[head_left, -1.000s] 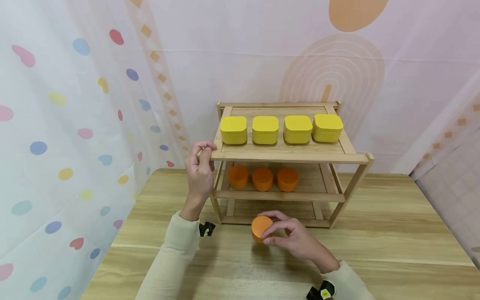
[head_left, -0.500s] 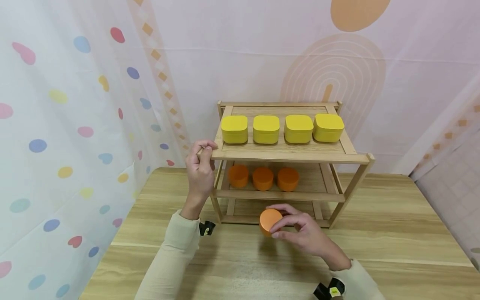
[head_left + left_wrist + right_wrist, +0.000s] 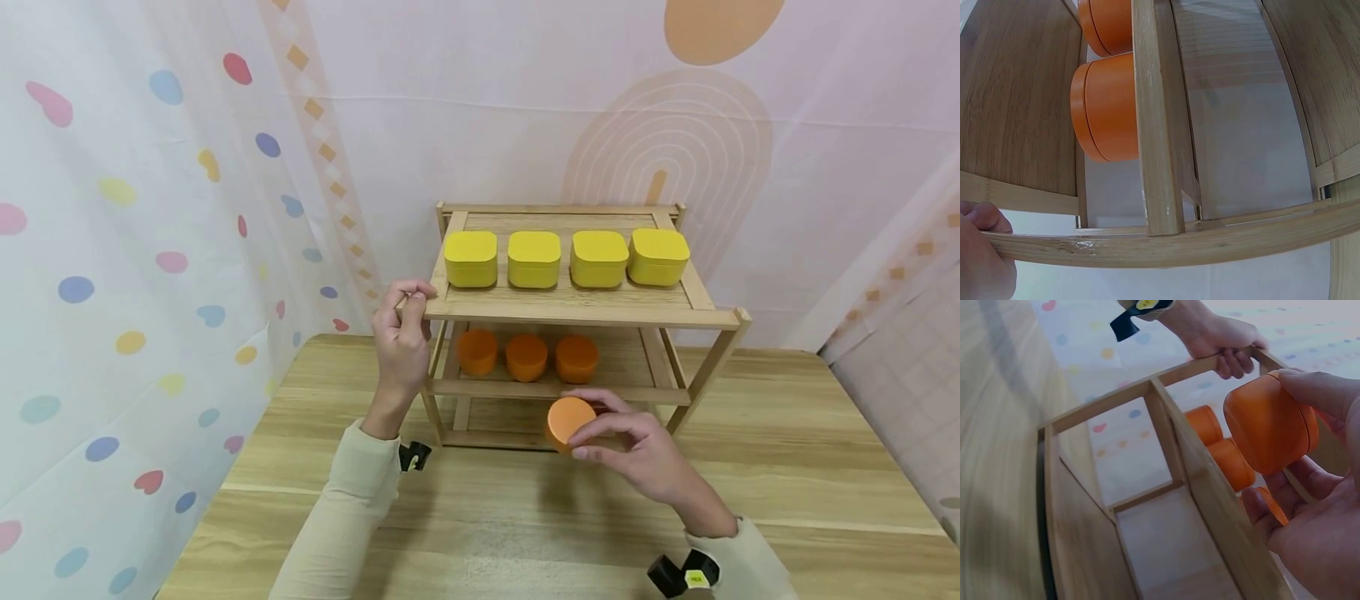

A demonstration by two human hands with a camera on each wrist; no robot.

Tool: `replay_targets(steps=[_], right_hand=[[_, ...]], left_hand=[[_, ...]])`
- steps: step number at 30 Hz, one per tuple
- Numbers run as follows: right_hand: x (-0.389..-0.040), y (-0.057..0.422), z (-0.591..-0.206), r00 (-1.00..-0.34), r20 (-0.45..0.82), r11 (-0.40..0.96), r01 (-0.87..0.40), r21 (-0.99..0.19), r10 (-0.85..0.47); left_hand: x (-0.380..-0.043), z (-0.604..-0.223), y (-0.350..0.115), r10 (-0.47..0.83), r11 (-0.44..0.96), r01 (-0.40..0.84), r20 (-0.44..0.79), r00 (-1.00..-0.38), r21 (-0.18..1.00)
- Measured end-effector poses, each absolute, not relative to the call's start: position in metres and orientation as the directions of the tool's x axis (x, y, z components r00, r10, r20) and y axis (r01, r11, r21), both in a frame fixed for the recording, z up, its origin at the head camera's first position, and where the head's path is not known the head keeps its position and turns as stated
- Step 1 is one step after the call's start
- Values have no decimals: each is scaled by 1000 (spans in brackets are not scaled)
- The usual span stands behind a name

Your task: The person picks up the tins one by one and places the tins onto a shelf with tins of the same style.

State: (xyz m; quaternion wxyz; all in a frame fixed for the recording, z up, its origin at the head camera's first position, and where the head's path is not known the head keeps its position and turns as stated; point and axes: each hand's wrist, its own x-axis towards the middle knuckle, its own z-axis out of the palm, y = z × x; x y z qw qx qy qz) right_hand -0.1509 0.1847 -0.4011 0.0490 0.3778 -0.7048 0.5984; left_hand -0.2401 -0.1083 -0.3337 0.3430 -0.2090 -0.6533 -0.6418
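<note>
My left hand grips the front left corner of a three-tier wooden shelf rack, fingers over the top edge. In my right hand, thumb and fingers pinch a round orange lidded container, held in the air before the lower tiers. The right wrist view shows its rounded underside and lid seam. On the middle tier stand 3 matching orange containers in a row, to the left and centre. Part of that row, two orange containers, shows in the left wrist view.
Several yellow rounded-square lidded boxes line the top tier. The rack stands on a wood-grain table. Patterned curtains hang behind and to the left. The middle tier's right side shows bare wood.
My right hand has carried the orange container rightward and upward, nearer the middle tier's front rail. The left hand keeps its grip on the rack, and the rack has not moved.
</note>
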Motion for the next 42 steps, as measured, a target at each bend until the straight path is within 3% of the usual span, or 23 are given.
replay_targets(steps=[9,18,28,42], right_hand=[[-153,198,-391,-718,563,-36,-603,-797,-409],[-159,210,-386,-659,650,-130,-657,-743,-379],[-160,223,-383,-775,557,-8,-582,-813,-297],[-170,219,-384,-877,462,182,-479,-859,-130]], left_hand=[[-239,-332,-109,-165,85,707,710,-684,702],[-239,-332,-109,-163,86,705,709,-687,703],[-238,-333,-109,-168,92,701,705,-689,707],[-239,-334,-108,-163,77,704,705,-690,706]])
